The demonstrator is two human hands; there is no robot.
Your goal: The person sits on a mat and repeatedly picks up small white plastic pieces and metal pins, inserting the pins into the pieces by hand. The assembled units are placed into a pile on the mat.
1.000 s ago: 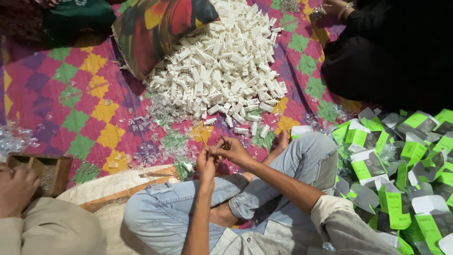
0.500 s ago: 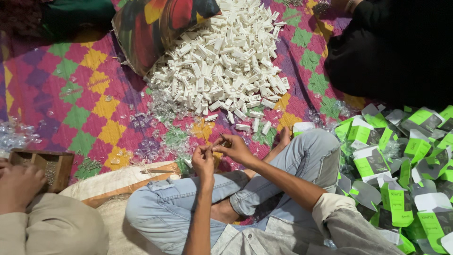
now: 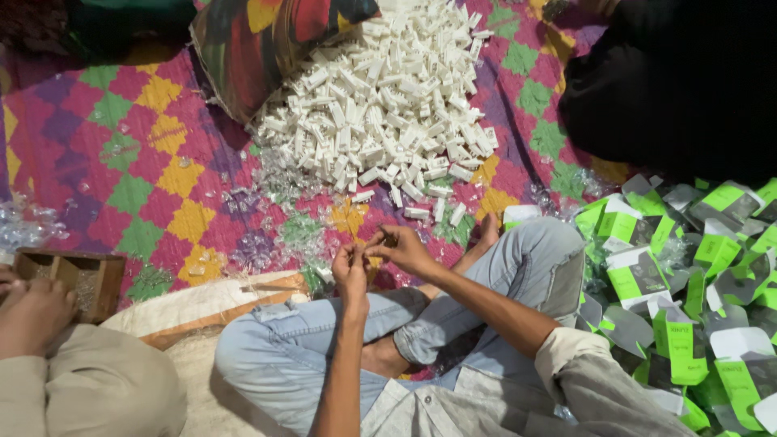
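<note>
I sit cross-legged in light jeans on a patterned mat. My left hand (image 3: 350, 273) and my right hand (image 3: 407, 252) meet in front of my knees. Their fingertips pinch a small part (image 3: 389, 239) between them; it is too small to tell what it is. Just beyond my hands lies a large pile of small white plastic pieces (image 3: 380, 121), with a few strays near my fingers. Scraps of clear plastic wrapping (image 3: 279, 190) are scattered on the mat between the pile and me.
A heap of green and white cardboard boxes (image 3: 688, 275) lies at my right. A colourful cushion (image 3: 275, 40) rests behind the pile. Another person's hand (image 3: 32, 311) is beside a small wooden box (image 3: 73, 279) at left. A person in black (image 3: 680, 81) sits at upper right.
Both hands stay together at the same spot, with only small finger movements. The view has tilted down a little, so the pile sits higher in the picture.
</note>
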